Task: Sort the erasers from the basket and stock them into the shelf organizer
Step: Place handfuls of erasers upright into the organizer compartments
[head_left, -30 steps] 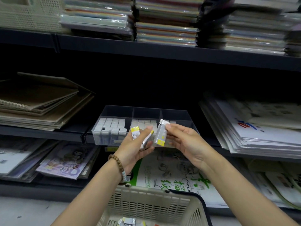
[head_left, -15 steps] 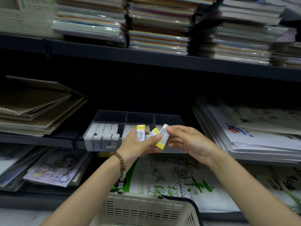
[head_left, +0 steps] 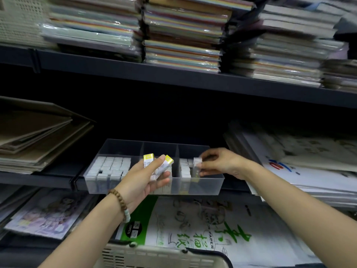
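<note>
A: hands?
B: my left hand point(head_left: 146, 180) grips a few yellow-ended erasers point(head_left: 154, 165), in front of the shelf organizer point(head_left: 204, 185); my right hand point(head_left: 222, 163) pinches one eraser point(head_left: 196, 167) upright in its right compartment
A: organizer where?
B: front edge of the shelf point(head_left: 38, 178); basket point(head_left: 154, 256) below

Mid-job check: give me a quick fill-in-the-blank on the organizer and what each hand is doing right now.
The clear shelf organizer is split into ___ compartments.
The right hand pinches one eraser at the organizer's ___ compartment.
The left hand holds erasers whose upper ends are ___.
Missing words: three; right; yellow.
</note>
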Motion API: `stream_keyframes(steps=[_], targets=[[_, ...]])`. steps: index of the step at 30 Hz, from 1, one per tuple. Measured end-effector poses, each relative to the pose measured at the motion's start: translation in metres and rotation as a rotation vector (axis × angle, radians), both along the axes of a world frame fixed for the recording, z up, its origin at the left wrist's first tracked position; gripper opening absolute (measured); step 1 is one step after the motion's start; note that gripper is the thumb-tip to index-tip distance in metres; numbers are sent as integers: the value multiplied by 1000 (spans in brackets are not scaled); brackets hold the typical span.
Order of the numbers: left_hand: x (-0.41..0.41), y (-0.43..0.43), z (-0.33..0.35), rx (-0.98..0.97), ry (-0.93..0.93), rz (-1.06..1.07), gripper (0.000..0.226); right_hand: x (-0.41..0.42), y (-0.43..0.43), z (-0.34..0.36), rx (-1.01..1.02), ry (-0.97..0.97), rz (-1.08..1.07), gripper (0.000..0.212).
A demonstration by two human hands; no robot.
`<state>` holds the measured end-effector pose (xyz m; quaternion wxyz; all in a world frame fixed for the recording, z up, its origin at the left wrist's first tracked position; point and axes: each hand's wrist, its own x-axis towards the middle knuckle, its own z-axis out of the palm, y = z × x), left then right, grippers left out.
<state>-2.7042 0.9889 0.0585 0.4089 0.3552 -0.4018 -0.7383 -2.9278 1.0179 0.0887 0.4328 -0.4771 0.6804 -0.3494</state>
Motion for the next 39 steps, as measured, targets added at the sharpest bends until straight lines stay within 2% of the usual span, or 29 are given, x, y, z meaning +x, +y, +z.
stream_keyframes(steps=[4, 8, 12, 17, 21, 25, 28, 31, 33, 37, 39], targets=[[2, -3, 0, 41, 15, 0, 32, 8, -7, -7, 40, 89, 10, 29], [4, -3, 2, 51, 40, 2, 26, 9, -11, -12, 87, 402, 8, 30], [3, 1, 3, 74, 89, -24, 24, 7, -13, -15, 142, 336, -27, 48], [4, 4, 3, 52, 79, -113, 21, 9, -13, -15, 100, 366, -67, 43], [4, 9, 0, 31, 78, -122, 19, 13, -5, -17, 1, 293, -99, 32], [4, 15, -1, -15, 14, -150, 32, 22, 11, -13, -218, 213, -180, 20], [1, 19, -4, -87, -62, -171, 22, 38, 29, -10, -365, 45, -196, 15], [-4, 21, -8, -115, -57, -165, 21, 56, 47, -15, -300, -166, -66, 13], [-8, 22, -10, -115, -28, -184, 26, 63, 53, -19, -261, -190, -7, 16], [-10, 22, -10, -22, 47, -289, 26, 63, 55, -23, -269, -249, -51, 13], [-5, 22, -9, -56, 19, -376, 24, 62, 55, -25, -246, -308, -66, 17]])
